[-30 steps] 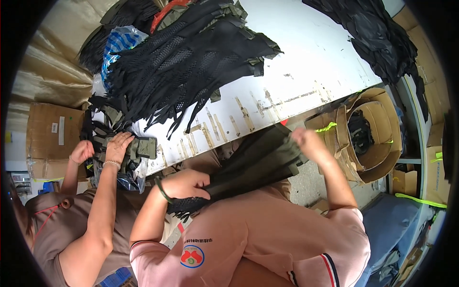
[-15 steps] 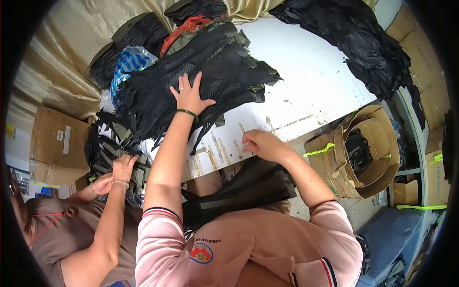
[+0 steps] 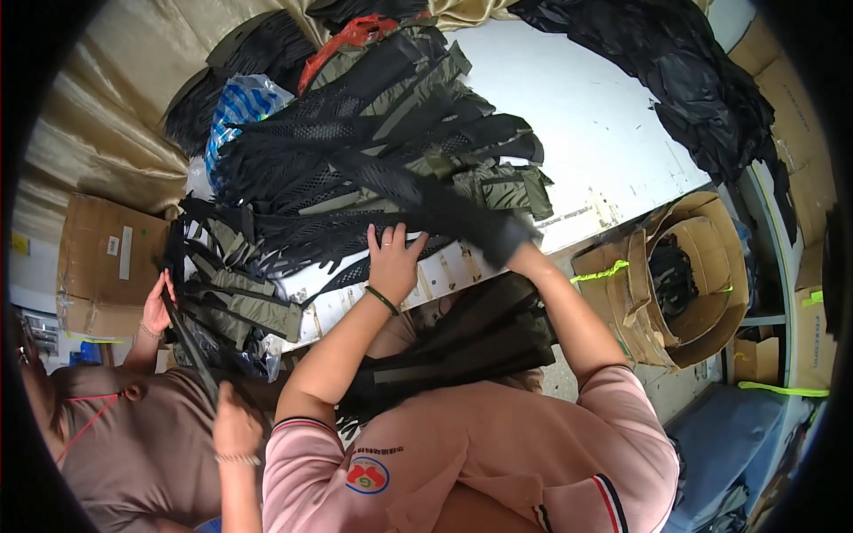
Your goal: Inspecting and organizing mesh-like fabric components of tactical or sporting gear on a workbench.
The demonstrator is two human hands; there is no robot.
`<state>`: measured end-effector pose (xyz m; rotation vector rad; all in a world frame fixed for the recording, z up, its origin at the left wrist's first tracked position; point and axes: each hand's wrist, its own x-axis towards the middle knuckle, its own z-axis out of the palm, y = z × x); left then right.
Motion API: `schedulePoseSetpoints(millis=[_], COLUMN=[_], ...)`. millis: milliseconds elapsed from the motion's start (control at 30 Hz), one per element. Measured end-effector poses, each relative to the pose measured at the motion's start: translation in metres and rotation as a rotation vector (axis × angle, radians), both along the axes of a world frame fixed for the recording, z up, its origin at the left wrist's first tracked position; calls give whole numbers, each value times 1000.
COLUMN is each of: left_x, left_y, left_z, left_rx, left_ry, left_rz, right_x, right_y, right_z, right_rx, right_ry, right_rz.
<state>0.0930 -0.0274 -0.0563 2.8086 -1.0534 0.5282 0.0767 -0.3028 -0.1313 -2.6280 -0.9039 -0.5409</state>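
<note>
The left hand [image 3: 391,262] has come back from the far side of the heap and now lies flat, fingers spread, on the near edge of the pile of black mesh and olive fabric pieces [image 3: 373,169] at the front of the white table [image 3: 604,124]. The right hand [image 3: 508,242] has moved up from the table edge and is now buried under a black mesh strip [image 3: 444,209] that it lifts off the pile; whether its fingers pinch or clasp cannot be told. A folded stack of dark pieces [image 3: 462,342] rests on the person's lap, lower than before. At left, a co-worker's hand [image 3: 158,306] handles olive straps [image 3: 235,302]. An open cardboard box [image 3: 675,275] stands right.
</note>
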Motion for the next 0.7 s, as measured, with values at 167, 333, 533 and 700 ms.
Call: schedulePoseSetpoints(millis=[167,333,533,700], left_x=[-5,-10,-26,-4], left_y=[17,26,14,2], left_z=[18,33,33,1], left_rx=[88,-310,-1188,-1243], left_ry=[202,583,1504,1471], left_rz=[35,9,158,203], right_x=[-48,-73,-75,-27], right_y=[25,22,30,39], right_z=[112,96,81,86], right_rx=[615,1478,1638,2006], right_ry=[1466,1590,1454,1356], right_rz=[-281,-156,-144,-86])
